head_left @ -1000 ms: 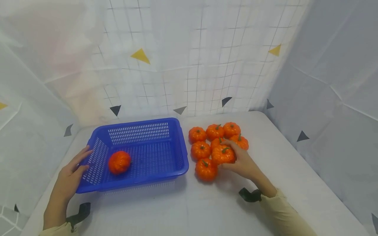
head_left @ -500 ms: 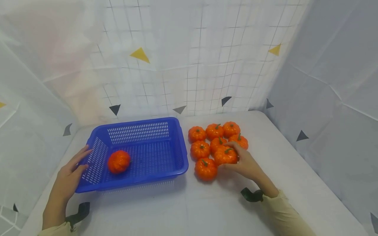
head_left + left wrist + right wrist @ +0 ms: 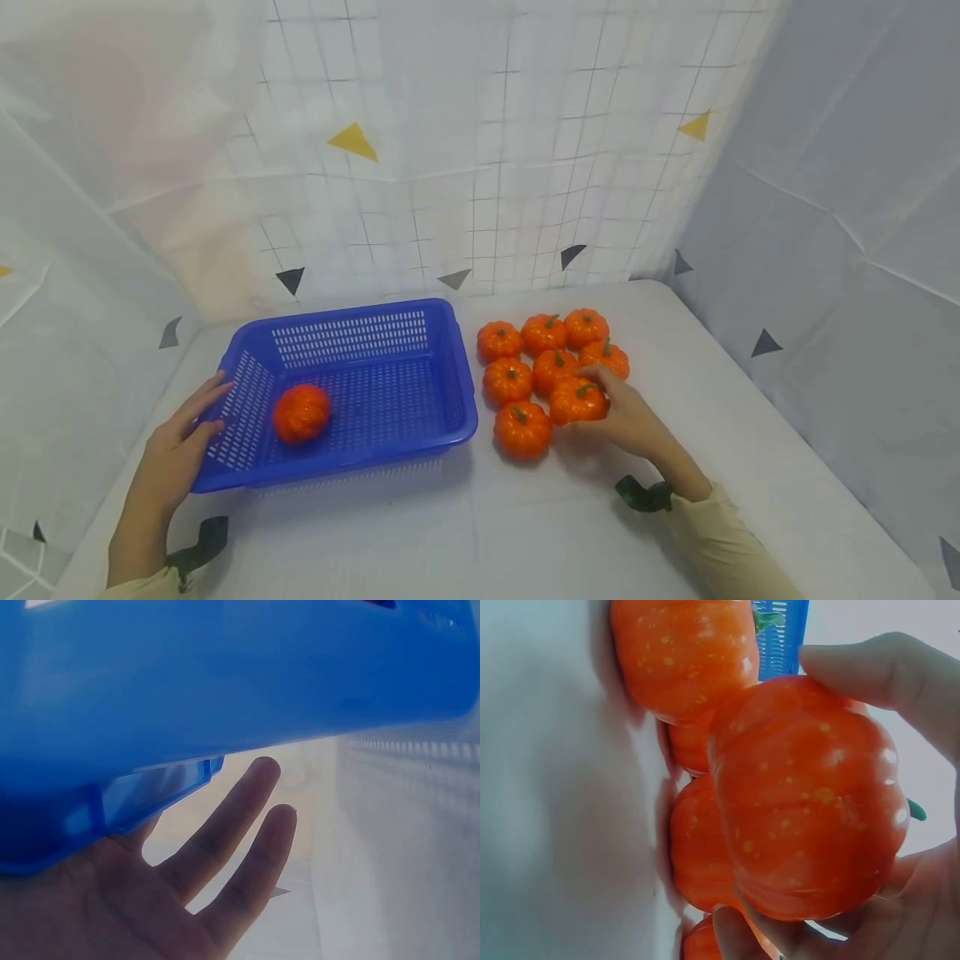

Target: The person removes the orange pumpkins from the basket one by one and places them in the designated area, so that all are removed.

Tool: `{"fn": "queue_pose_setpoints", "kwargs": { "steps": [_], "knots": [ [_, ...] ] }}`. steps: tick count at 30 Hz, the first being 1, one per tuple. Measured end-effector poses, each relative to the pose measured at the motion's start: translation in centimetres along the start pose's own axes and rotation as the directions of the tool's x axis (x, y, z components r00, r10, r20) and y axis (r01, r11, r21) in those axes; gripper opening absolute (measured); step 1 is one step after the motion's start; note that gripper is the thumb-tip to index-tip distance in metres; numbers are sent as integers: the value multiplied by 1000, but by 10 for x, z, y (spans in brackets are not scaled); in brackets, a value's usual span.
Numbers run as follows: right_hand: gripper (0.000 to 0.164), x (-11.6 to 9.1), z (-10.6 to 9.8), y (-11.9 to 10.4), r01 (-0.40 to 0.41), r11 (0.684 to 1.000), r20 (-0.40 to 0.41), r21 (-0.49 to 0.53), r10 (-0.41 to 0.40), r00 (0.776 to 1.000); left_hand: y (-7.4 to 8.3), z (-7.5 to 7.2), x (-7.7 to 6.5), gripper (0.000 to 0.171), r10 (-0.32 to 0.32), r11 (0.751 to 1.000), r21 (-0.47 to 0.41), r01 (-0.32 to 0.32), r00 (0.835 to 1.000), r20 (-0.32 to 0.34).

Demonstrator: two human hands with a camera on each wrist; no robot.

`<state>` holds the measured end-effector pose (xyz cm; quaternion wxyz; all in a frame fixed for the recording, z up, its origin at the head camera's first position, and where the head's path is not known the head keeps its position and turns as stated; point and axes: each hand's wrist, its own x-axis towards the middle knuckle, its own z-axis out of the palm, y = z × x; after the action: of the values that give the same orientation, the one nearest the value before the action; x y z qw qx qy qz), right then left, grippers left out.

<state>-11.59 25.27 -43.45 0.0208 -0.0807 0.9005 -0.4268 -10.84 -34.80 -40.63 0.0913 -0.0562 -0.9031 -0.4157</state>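
In the head view, my right hand (image 3: 626, 421) holds a small orange pumpkin (image 3: 577, 402) with a green stem, thumb on the near side and fingers on the far side. The right wrist view shows that pumpkin (image 3: 806, 802) apart from the white table surface, other pumpkins behind it. My left hand (image 3: 174, 450) rests on the left rim of a blue perforated plastic basket (image 3: 337, 463). Seen from the left wrist, two fairly straight fingers (image 3: 225, 832) stretch below the basket rim (image 3: 247, 682); the rim partly hides the rest of the hand. One pumpkin (image 3: 302, 413) lies inside the basket.
Several more pumpkins stand close together right of the basket, among them a front one (image 3: 522, 430), a middle one (image 3: 553, 370) and a back one (image 3: 587, 328). White sheeting (image 3: 420, 200) with grid lines hangs behind the white table (image 3: 420, 542).
My right hand has drawn the held pumpkin slightly right and toward me, off the middle pumpkin, which now shows more. The left hand and basket stay in place.
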Motion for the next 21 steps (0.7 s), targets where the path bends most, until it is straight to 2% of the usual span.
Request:
{"fn": "queue_pose_setpoints", "kwargs": {
  "steps": [4, 12, 21],
  "knots": [
    [71, -1, 0, 1, -17, 1000, 24, -13, 17, 1000, 0, 0, 0, 49, 2, 1000, 4, -2, 1000, -3],
    [72, -4, 2, 8, 19, 998, 42, -65, -16, 999, -1, 1, 0, 49, 0, 1000, 2, 0, 1000, -3],
    [76, -4, 6, 11, -34, 993, 64, -110, 41, 997, -1, 1, 0, 49, -11, 1000, 0, 11, 1000, 4]
  ]
}}
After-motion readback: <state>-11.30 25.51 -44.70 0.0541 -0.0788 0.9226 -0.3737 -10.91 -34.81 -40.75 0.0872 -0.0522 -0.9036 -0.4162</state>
